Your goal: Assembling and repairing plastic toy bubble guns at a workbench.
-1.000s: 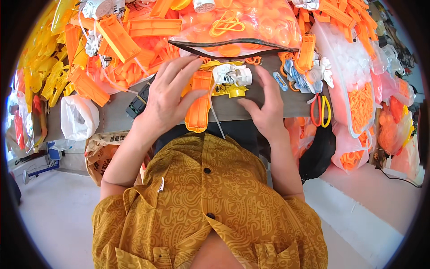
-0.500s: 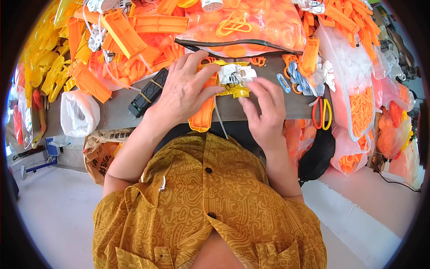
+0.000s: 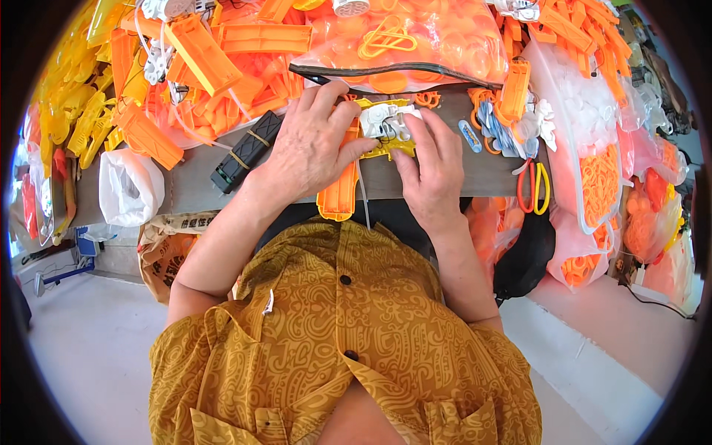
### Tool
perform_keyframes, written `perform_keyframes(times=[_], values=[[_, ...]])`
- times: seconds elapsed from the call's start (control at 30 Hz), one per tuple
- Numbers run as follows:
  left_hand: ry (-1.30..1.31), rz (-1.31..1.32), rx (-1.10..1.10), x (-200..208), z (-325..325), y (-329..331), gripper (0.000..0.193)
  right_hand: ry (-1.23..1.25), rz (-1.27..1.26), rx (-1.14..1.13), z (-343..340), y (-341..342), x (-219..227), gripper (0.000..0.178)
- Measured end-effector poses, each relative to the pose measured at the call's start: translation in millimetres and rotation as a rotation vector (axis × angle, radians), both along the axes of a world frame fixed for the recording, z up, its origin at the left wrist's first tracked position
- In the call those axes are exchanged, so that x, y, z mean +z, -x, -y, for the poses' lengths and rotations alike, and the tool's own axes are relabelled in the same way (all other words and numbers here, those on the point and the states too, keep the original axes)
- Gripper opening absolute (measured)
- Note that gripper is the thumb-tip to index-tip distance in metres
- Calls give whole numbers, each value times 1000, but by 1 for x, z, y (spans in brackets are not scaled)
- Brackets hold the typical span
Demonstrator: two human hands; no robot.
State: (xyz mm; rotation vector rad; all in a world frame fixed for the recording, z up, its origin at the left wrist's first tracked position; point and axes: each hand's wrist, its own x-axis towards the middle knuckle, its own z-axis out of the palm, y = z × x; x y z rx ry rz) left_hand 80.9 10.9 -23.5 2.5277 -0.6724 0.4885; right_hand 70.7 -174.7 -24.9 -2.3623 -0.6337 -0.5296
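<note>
Between my hands, near the table's front edge, is a plastic housing half with a long orange handle part (image 3: 339,194) and a yellow shell (image 3: 403,101) at its upper end. A white plastic mechanism (image 3: 382,119) with thin dark wires sits in the yellow shell. My left hand (image 3: 311,144) is closed on the housing from the left, its thumb at the mechanism's edge. With thumb and fingers bent, my right hand (image 3: 434,167) grips the right end of the white mechanism; its fingertips partly cover the shell. A thin pale strip (image 3: 364,196) hangs beside the orange part.
A banded black bundle (image 3: 247,152) lies left of my left hand, by an open white bag (image 3: 132,189). Orange parts (image 3: 200,55) pile up behind, beside a clear bag of orange pieces (image 3: 415,37). Orange-and-yellow-handled scissors (image 3: 541,189) hang at the right edge.
My right hand has moved slightly left and its fingers have closed onto the right end of the white mechanism. The housing has shifted slightly; my left hand keeps its hold.
</note>
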Motion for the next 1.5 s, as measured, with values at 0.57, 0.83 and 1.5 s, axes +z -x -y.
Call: perform_keyframes(times=[0.57, 0.83, 1.5], values=[[88, 107, 18, 13, -5, 26, 31, 108, -209, 33, -14, 64, -5, 23], [48, 87, 28, -1, 2, 27, 39, -96, -248, 72, -9, 67, -3, 12], [483, -94, -307, 26, -2, 82, 22, -102, -199, -358, 77, 39, 11, 9]])
